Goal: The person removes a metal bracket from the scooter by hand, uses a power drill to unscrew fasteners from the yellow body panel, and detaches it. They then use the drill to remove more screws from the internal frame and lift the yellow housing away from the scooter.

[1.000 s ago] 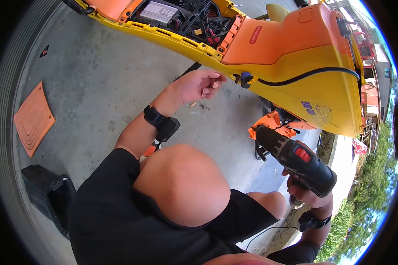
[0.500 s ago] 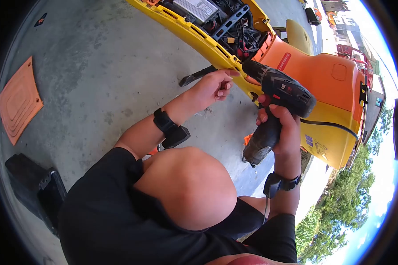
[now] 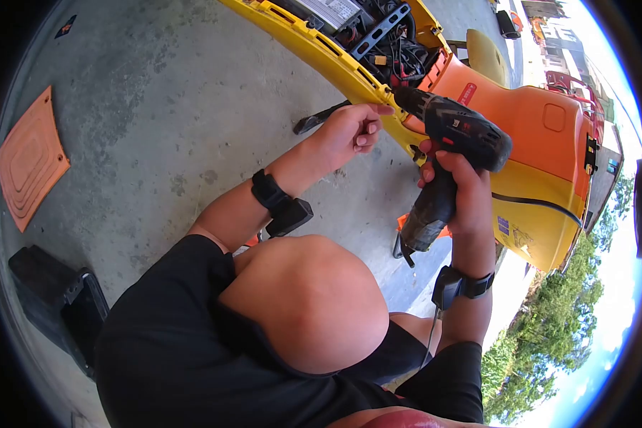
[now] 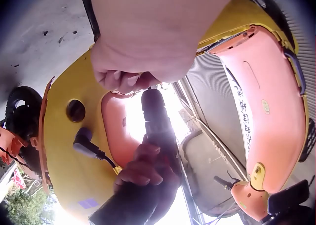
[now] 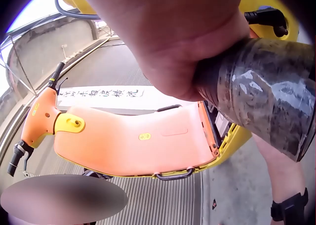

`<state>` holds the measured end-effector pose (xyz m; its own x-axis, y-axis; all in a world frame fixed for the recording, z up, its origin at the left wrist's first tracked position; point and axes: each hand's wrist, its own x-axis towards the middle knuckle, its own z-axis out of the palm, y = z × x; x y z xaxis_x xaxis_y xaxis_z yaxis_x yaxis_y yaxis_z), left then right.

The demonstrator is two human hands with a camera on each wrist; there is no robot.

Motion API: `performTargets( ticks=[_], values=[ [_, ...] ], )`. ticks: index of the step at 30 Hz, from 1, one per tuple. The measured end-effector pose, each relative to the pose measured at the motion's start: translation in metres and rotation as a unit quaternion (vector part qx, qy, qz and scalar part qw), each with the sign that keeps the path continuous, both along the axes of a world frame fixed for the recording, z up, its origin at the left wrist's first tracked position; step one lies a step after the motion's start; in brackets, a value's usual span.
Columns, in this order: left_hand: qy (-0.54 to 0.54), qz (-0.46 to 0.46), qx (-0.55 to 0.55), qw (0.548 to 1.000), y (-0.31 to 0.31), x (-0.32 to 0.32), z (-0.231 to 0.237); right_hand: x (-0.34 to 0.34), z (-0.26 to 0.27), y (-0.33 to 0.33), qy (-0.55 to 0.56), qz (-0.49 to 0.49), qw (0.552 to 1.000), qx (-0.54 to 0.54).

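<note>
My right hand (image 3: 467,189) grips a black cordless drill (image 3: 464,132) by its handle, chuck toward the yellow side edge (image 3: 328,50) of an orange-and-yellow electric vehicle. At that edge, right by the drill's front end, is my left hand (image 3: 349,132). Its forefinger reaches the yellow rim while the other fingers curl in; I cannot tell whether they pinch something small. In the left wrist view the chuck (image 4: 154,106) points up at these curled fingers. The drill's worn base (image 5: 266,96) fills the right side of the right wrist view.
The vehicle's compartment shows a silver box (image 3: 328,13) and bundled wires (image 3: 406,60). A black cable (image 3: 538,202) runs along its yellow end. On the concrete floor lie an orange panel (image 3: 32,157) and a black bin-like box (image 3: 57,299). My bent knee (image 3: 307,299) sits below my forearms.
My right hand has brought the drill up and left from low beside the vehicle to its yellow edge, meeting my left hand. The head view has shifted; the last half second shows little movement.
</note>
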<state>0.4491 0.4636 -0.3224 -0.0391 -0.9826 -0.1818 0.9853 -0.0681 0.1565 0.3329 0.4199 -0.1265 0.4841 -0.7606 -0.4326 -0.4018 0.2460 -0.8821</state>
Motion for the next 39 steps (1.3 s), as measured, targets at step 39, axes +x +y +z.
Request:
performTargets(
  ticks=[39],
  values=[
    [-0.836,0.149,0.096,0.520,-0.020,0.033,0.030,0.033,0.032,-0.015,0.086,-0.030,0.995,0.036]
  ],
)
